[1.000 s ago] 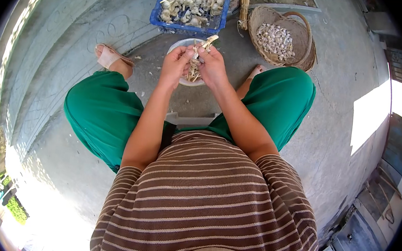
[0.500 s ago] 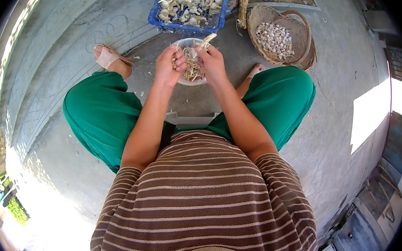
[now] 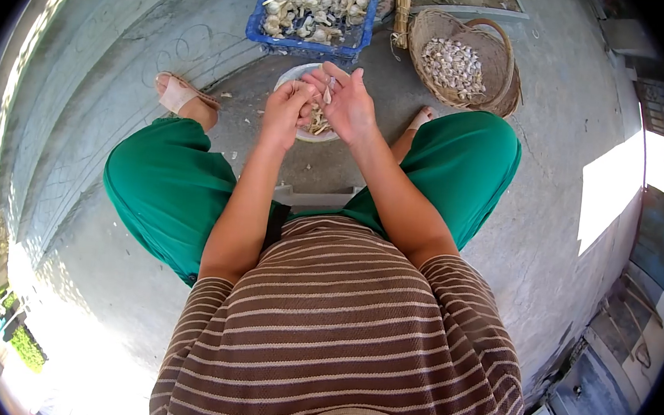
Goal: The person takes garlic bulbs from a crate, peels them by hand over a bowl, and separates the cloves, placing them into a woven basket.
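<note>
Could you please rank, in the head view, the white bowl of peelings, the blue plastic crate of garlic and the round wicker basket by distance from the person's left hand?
From the left hand:
1. White bowl of peelings, directly beneath the hands.
2. Blue plastic crate of garlic, just beyond the bowl.
3. Round wicker basket, far off to the right.

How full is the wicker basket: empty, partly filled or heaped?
Partly filled: garlic covers the bottom of the wicker basket, well below its rim.

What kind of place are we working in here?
Probably an outdoor concrete yard used for sorting garlic: a blue crate of bulbs, a wicker basket of cloves, and sunlight on the ground.
</note>
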`<state>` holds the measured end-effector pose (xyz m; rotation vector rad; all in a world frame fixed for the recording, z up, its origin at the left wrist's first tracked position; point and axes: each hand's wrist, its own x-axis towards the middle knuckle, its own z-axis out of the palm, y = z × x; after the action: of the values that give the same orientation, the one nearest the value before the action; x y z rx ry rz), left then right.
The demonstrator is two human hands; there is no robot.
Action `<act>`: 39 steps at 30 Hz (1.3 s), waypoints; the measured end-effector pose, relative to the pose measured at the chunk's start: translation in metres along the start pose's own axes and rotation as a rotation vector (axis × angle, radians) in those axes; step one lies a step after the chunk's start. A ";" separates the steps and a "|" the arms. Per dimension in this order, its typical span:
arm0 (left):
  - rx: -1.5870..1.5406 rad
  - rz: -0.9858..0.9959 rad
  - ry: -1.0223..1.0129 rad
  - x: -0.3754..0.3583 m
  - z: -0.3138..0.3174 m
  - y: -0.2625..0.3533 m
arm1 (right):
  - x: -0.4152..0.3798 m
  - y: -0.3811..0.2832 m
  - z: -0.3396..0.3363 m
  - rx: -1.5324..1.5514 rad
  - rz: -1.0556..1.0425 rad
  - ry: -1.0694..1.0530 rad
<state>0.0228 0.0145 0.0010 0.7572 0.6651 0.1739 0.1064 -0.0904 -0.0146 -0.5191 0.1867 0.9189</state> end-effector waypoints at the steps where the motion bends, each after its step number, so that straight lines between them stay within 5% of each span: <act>1: 0.164 0.014 -0.029 0.000 0.000 -0.003 | -0.001 0.000 0.002 -0.012 -0.033 -0.029; 3: 0.329 0.027 -0.058 0.001 0.002 -0.013 | -0.001 0.003 0.005 -0.024 -0.066 -0.057; 5: 0.719 0.328 0.023 0.003 0.003 -0.025 | -0.001 0.008 0.006 -0.196 -0.166 -0.114; 9: 0.632 0.222 0.109 0.004 0.002 -0.025 | 0.001 0.011 -0.001 -0.140 -0.185 -0.146; 12: 0.203 0.048 0.014 0.003 -0.002 -0.016 | 0.010 0.012 -0.020 -0.287 -0.231 -0.080; 14: 0.172 0.074 0.062 0.003 -0.002 -0.013 | 0.019 0.016 -0.040 -0.917 -0.372 0.027; 18: 0.230 0.071 0.027 0.008 -0.014 -0.016 | 0.010 0.019 -0.028 -0.870 -0.417 -0.103; 21: 0.348 0.086 0.030 0.011 -0.009 -0.017 | 0.006 0.014 -0.021 -0.685 -0.239 -0.035; 24: 0.180 -0.002 0.047 0.003 -0.002 -0.012 | 0.004 0.010 -0.017 -0.405 -0.184 0.091; 26: -0.097 -0.042 -0.122 0.001 -0.002 -0.002 | 0.007 0.000 -0.016 -0.168 -0.264 0.153; 39: -0.012 0.160 -0.107 0.009 -0.004 -0.008 | -0.002 -0.003 -0.006 -0.593 -0.275 -0.095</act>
<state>0.0269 0.0143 -0.0107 0.8030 0.5018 0.2809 0.1080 -0.0965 -0.0175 -1.0189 -0.2504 0.7187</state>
